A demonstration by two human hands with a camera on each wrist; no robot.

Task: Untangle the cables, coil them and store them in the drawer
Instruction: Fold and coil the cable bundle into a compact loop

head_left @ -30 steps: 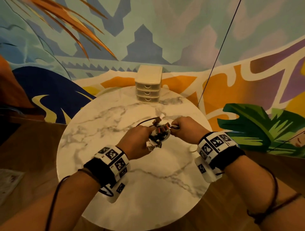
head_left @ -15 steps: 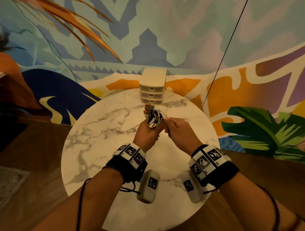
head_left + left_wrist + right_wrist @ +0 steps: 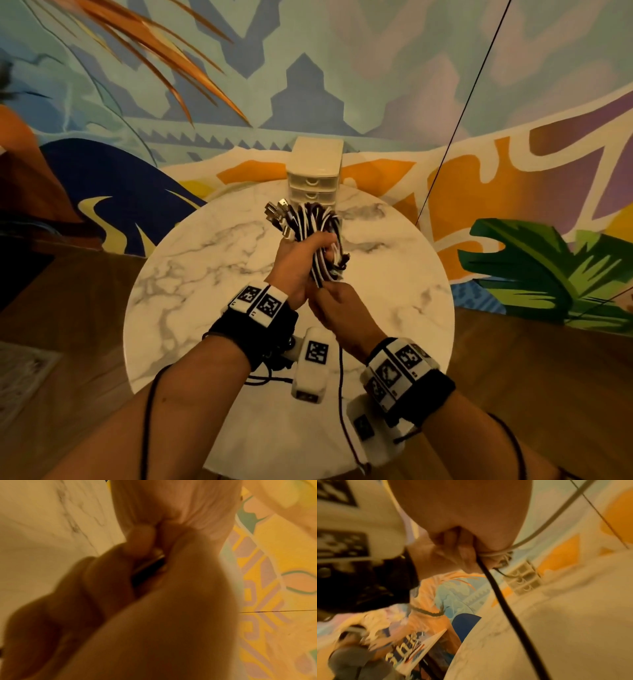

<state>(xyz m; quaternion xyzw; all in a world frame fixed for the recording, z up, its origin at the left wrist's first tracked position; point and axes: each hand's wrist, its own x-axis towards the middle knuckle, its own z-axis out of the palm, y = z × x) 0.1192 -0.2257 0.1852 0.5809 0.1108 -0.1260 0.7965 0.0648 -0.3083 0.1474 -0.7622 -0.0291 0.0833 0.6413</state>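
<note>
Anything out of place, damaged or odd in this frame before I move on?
Nothing looks damaged or spilled. The left hand grips the cable bundle above the marble table, plug ends splayed unevenly at the top. The right hand pinches strands at its lower end. The drawer unit stands upright with its drawers shut.

Black-and-white cables (image 3: 310,233) bunched upright above the table, before the cream drawer unit (image 3: 315,171) (closed)

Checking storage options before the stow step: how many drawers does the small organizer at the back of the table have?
3. The organizer stacks them: top drawer, middle drawer, and a bottom one behind the cable bundle, seen in the right wrist view. All look closed.
</note>
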